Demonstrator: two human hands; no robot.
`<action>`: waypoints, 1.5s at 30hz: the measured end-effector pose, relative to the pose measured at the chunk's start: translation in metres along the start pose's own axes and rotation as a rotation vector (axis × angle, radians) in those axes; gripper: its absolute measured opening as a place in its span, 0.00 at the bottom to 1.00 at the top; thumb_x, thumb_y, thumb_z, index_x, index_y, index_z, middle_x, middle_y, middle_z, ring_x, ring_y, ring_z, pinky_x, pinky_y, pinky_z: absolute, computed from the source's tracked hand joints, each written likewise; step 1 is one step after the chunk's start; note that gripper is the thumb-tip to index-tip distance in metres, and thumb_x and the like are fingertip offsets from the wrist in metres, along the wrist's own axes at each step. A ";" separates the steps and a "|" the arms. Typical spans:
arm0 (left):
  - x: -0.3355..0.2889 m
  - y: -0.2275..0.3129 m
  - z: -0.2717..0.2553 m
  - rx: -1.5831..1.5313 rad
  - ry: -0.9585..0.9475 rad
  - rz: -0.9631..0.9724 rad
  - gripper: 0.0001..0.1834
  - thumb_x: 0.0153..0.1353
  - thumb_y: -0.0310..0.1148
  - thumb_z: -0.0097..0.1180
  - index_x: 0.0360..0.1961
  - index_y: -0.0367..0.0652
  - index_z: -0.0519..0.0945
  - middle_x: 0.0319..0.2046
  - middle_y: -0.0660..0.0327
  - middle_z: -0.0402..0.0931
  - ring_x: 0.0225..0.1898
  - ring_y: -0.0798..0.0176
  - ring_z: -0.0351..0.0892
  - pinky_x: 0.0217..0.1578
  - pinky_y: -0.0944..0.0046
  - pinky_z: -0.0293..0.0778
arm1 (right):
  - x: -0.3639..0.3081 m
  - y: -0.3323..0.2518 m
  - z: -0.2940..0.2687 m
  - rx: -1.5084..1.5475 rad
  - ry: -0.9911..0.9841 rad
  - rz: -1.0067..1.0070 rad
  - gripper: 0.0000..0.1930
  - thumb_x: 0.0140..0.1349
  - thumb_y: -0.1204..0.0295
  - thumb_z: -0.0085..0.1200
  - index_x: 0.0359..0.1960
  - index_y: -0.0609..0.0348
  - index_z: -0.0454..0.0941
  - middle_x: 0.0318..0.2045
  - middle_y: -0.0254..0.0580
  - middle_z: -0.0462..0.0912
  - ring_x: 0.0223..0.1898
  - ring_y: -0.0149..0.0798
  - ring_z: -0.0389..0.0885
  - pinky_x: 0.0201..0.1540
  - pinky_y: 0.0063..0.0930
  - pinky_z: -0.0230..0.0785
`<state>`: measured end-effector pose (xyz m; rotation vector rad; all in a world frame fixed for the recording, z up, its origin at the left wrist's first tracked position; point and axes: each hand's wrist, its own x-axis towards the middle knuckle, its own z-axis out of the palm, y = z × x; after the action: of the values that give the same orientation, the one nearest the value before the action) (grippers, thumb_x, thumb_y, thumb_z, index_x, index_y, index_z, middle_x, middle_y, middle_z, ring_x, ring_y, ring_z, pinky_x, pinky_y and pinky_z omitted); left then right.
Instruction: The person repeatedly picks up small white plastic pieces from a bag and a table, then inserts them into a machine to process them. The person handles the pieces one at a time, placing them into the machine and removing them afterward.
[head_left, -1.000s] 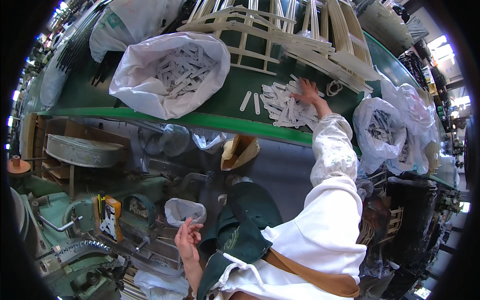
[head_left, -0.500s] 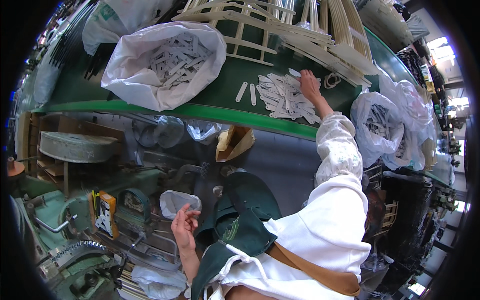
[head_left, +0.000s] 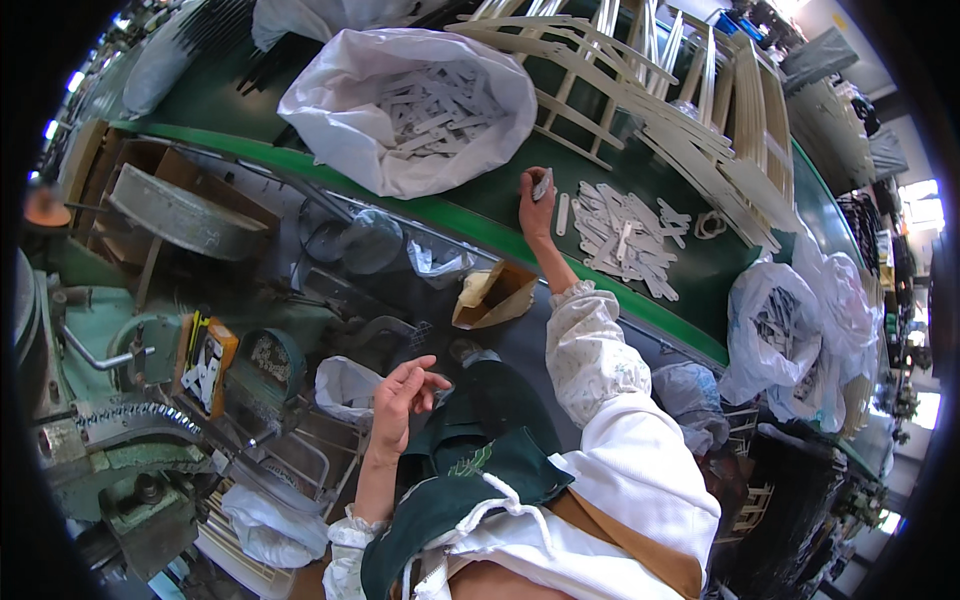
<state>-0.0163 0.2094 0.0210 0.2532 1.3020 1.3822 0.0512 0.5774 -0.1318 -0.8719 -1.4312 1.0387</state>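
My right hand [head_left: 537,212] is closed over the green-topped table, just left of a loose pile of flat white strips with end holes [head_left: 622,240]. Out of its fingers pokes the greyish end of one or more strips [head_left: 542,185]; how many is hidden. Beside that hand a single strip [head_left: 563,214] lies apart from the pile. A white sack [head_left: 335,110] full of similar strips stands to the left. My left hand [head_left: 402,405] hovers in front of my dark apron, fingers curled, with something small and grey at the fingertips that I cannot make out.
Pale slatted frames [head_left: 640,90] are stacked along the table's far side. Plastic bags of strips [head_left: 775,320] stand at the right. An open brown paper bag [head_left: 495,297] sits below the table's green edge [head_left: 470,225]. Green machinery [head_left: 125,400] and an orange box [head_left: 208,362] are at left.
My right hand has moved from the pile's far right side to its left, now gripping a strip or strips. A few strips now lie apart at the pile's right. My left hand stays low; the view has shifted.
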 end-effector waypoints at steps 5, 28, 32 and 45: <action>-0.009 -0.012 -0.013 -0.018 0.071 -0.009 0.15 0.67 0.36 0.47 0.49 0.39 0.76 0.33 0.58 0.82 0.22 0.78 0.69 0.24 0.79 0.61 | 0.010 0.020 0.013 -0.144 0.064 0.015 0.11 0.63 0.67 0.54 0.29 0.60 0.70 0.19 0.32 0.68 0.22 0.24 0.63 0.25 0.23 0.58; -0.061 -0.011 -0.065 -0.095 0.693 0.517 0.06 0.56 0.29 0.62 0.31 0.37 0.83 0.23 0.72 0.75 0.24 0.81 0.64 0.24 0.78 0.56 | -0.195 -0.251 0.094 0.273 -1.785 1.038 0.11 0.68 0.64 0.46 0.42 0.58 0.67 0.25 0.32 0.72 0.21 0.22 0.67 0.20 0.17 0.60; -0.087 -0.020 -0.081 -0.374 0.955 0.572 0.06 0.56 0.29 0.63 0.30 0.37 0.83 0.23 0.70 0.76 0.24 0.80 0.68 0.26 0.77 0.63 | -0.227 -0.270 0.115 0.124 -1.723 0.735 0.08 0.68 0.67 0.46 0.40 0.59 0.68 0.25 0.32 0.75 0.22 0.24 0.73 0.21 0.18 0.65; -0.134 0.011 -0.122 -0.196 1.142 0.702 0.16 0.63 0.37 0.57 0.23 0.36 0.77 0.16 0.72 0.68 0.18 0.82 0.60 0.17 0.77 0.54 | -0.272 -0.288 0.179 0.325 -1.537 0.783 0.16 0.70 0.64 0.43 0.30 0.64 0.72 0.26 0.39 0.77 0.25 0.31 0.77 0.29 0.24 0.70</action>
<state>-0.0739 0.0406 0.0550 -0.3169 2.0727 2.4123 -0.0829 0.2033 0.0439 -0.2395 -1.9881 2.8081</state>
